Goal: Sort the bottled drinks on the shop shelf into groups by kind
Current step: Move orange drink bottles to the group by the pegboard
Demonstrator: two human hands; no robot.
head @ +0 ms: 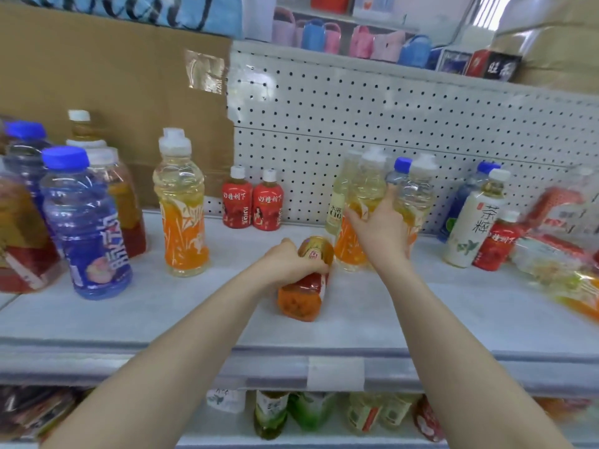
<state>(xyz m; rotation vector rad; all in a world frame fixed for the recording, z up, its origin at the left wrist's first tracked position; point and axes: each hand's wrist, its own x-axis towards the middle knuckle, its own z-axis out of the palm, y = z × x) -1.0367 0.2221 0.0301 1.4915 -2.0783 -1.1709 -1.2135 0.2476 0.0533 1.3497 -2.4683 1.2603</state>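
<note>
Left hand (288,258) round red-orange bottle (303,294) (tilted)

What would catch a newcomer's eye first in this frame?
At centre, the left grip holds a tilted red-labelled bottle, while just behind it the right grip wraps around an upright orange-labelled yellow drink bottle. At the far left, a blue-capped blue bottle stands nearest the camera.

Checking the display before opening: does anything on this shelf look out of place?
Yes. One small red-labelled bottle with a white cap stands at the right beside a white tea bottle, apart from the matching pair at the back wall. Also, crinkled snack packets lie among the drinks.
</note>
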